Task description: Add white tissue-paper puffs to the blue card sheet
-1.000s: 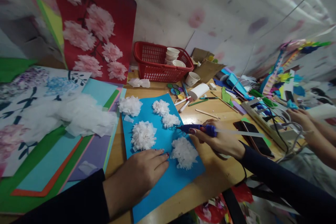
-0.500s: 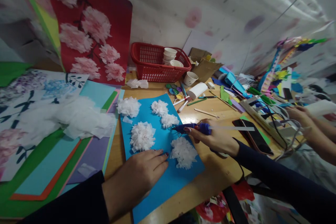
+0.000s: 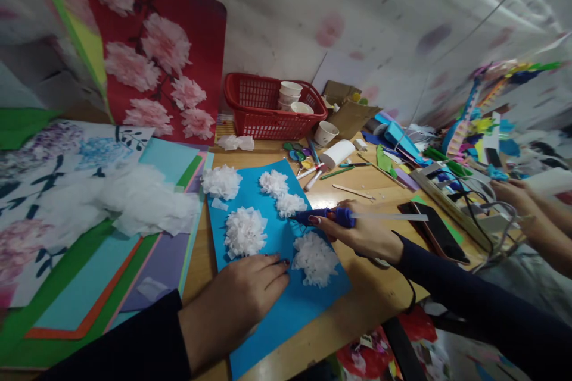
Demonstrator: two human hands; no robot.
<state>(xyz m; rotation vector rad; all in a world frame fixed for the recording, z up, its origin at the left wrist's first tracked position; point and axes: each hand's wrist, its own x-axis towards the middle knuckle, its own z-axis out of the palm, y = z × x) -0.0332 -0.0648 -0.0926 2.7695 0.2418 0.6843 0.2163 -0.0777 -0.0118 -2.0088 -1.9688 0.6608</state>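
A blue sheet of card (image 3: 268, 321) lies on the wooden table, with several ruffled white tissue-paper flowers (image 3: 245, 231) on it. My left hand (image 3: 243, 289) rests flat on the card, fingers stretched out, below the left flower and beside the lower right flower (image 3: 315, 258). In my right hand (image 3: 364, 235) is a blue glue gun (image 3: 328, 216), its handle hidden by my fingers. A clear glue stick (image 3: 393, 217) pokes out of its back end. The gun's nozzle points left, close to the lower edge of a small upper flower (image 3: 291, 205); whether they touch I cannot tell.
Loose white tissue (image 3: 147, 199) and coloured sheets (image 3: 89, 286) lie at left, below a red flower picture (image 3: 196, 24). Behind are a red basket (image 3: 277, 125) and paper cup (image 3: 326, 133). Phones (image 3: 440, 232) and a power strip (image 3: 451, 208) lie right, near another person's hands (image 3: 513, 199).
The glue gun's tip has shifted very slightly relative to the small upper flower. My left hand stays put on the card. The whole view has moved a little.
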